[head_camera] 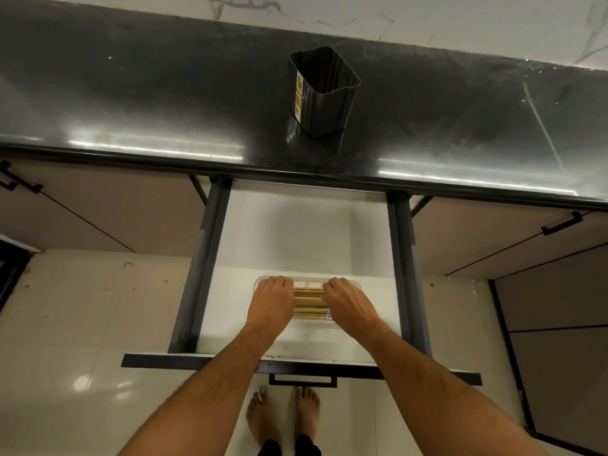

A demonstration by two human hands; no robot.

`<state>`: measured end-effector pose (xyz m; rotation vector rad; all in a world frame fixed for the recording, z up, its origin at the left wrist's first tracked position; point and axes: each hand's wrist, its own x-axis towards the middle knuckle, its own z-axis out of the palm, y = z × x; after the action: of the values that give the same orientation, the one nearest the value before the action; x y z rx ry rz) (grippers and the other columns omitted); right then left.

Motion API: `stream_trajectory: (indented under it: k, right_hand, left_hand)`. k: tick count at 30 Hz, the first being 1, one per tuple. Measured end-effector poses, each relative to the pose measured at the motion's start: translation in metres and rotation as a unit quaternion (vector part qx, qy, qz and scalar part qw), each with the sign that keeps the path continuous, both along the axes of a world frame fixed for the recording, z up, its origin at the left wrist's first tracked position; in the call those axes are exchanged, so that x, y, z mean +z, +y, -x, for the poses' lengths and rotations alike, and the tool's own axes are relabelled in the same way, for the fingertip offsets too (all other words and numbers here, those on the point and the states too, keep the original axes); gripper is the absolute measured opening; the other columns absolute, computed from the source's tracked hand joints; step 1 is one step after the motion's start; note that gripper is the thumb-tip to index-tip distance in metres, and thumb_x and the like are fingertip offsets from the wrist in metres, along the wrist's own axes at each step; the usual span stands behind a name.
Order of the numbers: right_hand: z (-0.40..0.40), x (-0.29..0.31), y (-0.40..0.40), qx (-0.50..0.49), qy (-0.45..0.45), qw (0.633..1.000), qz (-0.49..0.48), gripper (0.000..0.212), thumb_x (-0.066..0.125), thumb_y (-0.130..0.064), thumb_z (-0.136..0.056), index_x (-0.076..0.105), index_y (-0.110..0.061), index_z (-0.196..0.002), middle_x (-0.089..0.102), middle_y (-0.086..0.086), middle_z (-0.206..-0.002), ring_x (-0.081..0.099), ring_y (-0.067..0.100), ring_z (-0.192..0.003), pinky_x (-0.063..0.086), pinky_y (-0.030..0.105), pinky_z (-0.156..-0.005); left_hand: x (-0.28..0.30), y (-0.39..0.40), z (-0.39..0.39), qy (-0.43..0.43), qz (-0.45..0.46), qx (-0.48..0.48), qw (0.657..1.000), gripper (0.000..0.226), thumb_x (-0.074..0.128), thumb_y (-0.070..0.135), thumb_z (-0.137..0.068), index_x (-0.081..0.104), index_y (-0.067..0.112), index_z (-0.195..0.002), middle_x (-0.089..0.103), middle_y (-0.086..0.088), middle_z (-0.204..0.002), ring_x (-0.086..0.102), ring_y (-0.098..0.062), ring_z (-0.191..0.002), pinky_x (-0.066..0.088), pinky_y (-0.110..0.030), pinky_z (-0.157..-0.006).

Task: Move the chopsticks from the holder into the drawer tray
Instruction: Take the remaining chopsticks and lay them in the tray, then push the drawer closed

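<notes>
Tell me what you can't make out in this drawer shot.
- Ends of the chopsticks, head view: covered by the left hand and right hand.
- Bottom of the holder: too dark inside.
- Holder's label text: too small.
- Tray outline: mostly under both hands.

Between our left hand (270,299) and right hand (348,302) we see chopsticks (308,302) that look like pale, smooth wood, lying in a tray (306,284) of whitish, faintly see-through plastic. Around our hands the drawer (296,232) floor looks white and matt, its side rails dark painted metal. Well beyond our fingertips, the holder (320,93) is glossy dark plastic on a polished, dark, reflective counter (131,103).
</notes>
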<state>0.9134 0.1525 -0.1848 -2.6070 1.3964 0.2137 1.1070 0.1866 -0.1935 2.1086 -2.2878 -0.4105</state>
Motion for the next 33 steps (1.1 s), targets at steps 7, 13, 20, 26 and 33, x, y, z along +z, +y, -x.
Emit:
stream_trajectory:
  k: [7, 13, 20, 26, 33]
  right_hand:
    - [0.004, 0.009, 0.009, -0.007, -0.049, 0.997, 0.061, 0.039, 0.068, -0.024, -0.093, 0.057, -0.005, -0.126, 0.065, 0.012, -0.118, 0.064, 0.024, -0.101, 0.056, 0.034, -0.09]
    - [0.0, 0.025, 0.022, -0.059, -0.018, 0.992, 0.112, 0.062, 0.049, -0.042, -0.101, 0.038, -0.001, -0.146, 0.049, 0.02, -0.144, 0.048, 0.037, -0.133, 0.042, 0.048, -0.112]
    - [0.001, 0.041, 0.054, -0.081, 0.002, 0.993, 0.086, 0.066, 0.035, -0.045, -0.104, 0.024, -0.001, -0.153, 0.034, 0.022, -0.157, 0.031, 0.039, -0.146, 0.032, 0.051, -0.118]
    - [0.007, 0.058, 0.085, -0.082, -0.003, 0.991, 0.104, 0.065, 0.038, -0.043, -0.104, 0.028, 0.001, -0.151, 0.037, 0.024, -0.155, 0.033, 0.04, -0.145, 0.033, 0.053, -0.117]
    - [0.02, 0.067, 0.142, -0.083, -0.017, 0.989, 0.122, 0.067, 0.043, -0.042, -0.102, 0.032, 0.003, -0.149, 0.041, 0.025, -0.152, 0.037, 0.04, -0.143, 0.035, 0.053, -0.115]
  left_hand:
    - [0.009, 0.012, -0.001, 0.056, 0.125, 0.006, 0.991, 0.029, 0.053, 0.031, -0.097, 0.06, 0.012, -0.118, 0.066, -0.007, -0.114, 0.062, -0.023, -0.106, 0.049, -0.037, -0.103]
    - [0.023, 0.024, -0.001, 0.014, 0.124, -0.002, 0.992, 0.052, 0.043, 0.039, -0.101, 0.047, 0.007, -0.142, 0.054, -0.015, -0.144, 0.049, -0.033, -0.136, 0.032, -0.046, -0.12]
    - [0.042, 0.049, 0.0, 0.021, 0.13, 0.001, 0.991, 0.052, 0.042, 0.039, -0.102, 0.048, 0.007, -0.142, 0.054, -0.015, -0.144, 0.049, -0.032, -0.136, 0.031, -0.045, -0.121]
    - [0.055, 0.081, 0.008, 0.003, 0.154, 0.004, 0.988, 0.051, 0.045, 0.037, -0.1, 0.047, 0.006, -0.141, 0.055, -0.016, -0.141, 0.049, -0.032, -0.133, 0.032, -0.045, -0.12]
    - [0.067, 0.146, 0.029, -0.004, 0.163, 0.018, 0.986, 0.053, 0.038, 0.034, -0.102, 0.044, 0.002, -0.144, 0.052, -0.017, -0.143, 0.045, -0.031, -0.136, 0.027, -0.044, -0.122]
